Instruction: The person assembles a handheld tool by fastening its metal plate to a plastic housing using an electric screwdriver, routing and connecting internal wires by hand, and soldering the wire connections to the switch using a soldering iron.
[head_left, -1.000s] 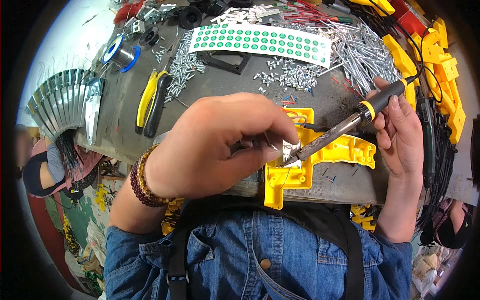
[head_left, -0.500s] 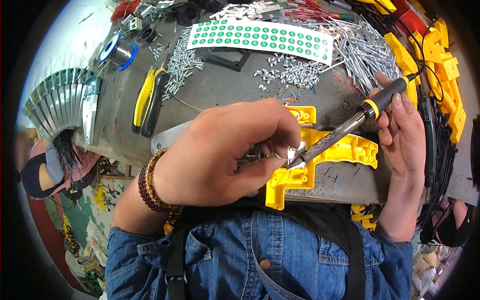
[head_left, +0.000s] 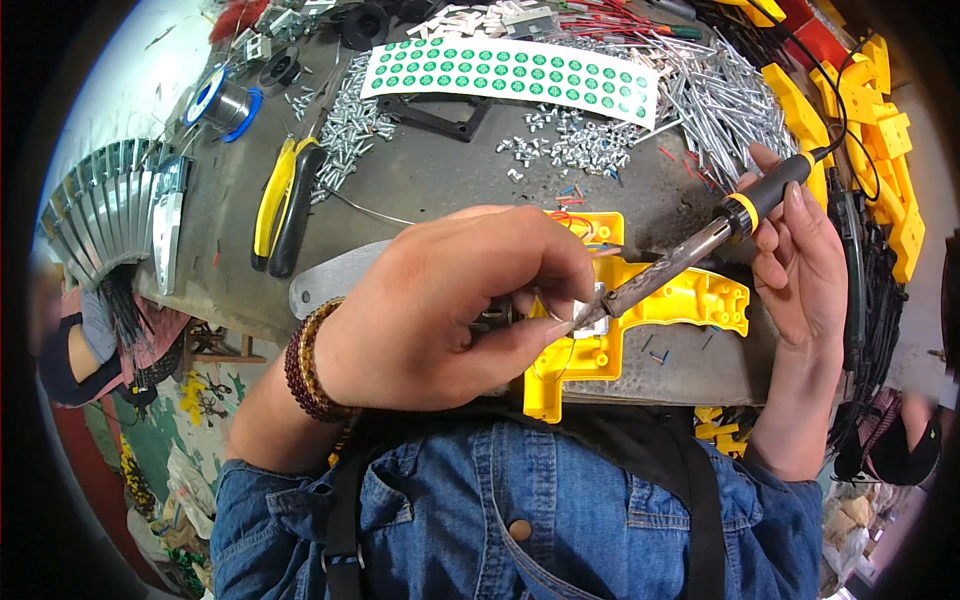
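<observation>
My right hand (head_left: 800, 235) is closed round the black handle of a soldering iron (head_left: 690, 250), which slants down to the left. Its tip meets the fingertips of my left hand (head_left: 470, 310), or lies just beside them, over a small silvery part (head_left: 596, 322). That part sits in an open yellow plastic housing half (head_left: 690, 298). My left thumb and forefinger are pinched together; a thin grey wire (head_left: 365, 208) runs toward this hand and passes out of sight behind it. The hand hides part of the housing and a flat metal blade (head_left: 335, 278).
Left of my hands lie yellow-and-black pliers (head_left: 287, 205), a wire spool (head_left: 225, 105) and several metal blades (head_left: 110, 210). Behind are a sheet of green round stickers (head_left: 510, 70), loose screws (head_left: 575, 140) and long metal pins (head_left: 735, 95). Yellow housings (head_left: 880, 140) and black cables stand at right.
The whole view has shifted slightly. The iron's tip now lies across the silvery part near my left fingertips, covering more of it. Both hands keep their grips.
</observation>
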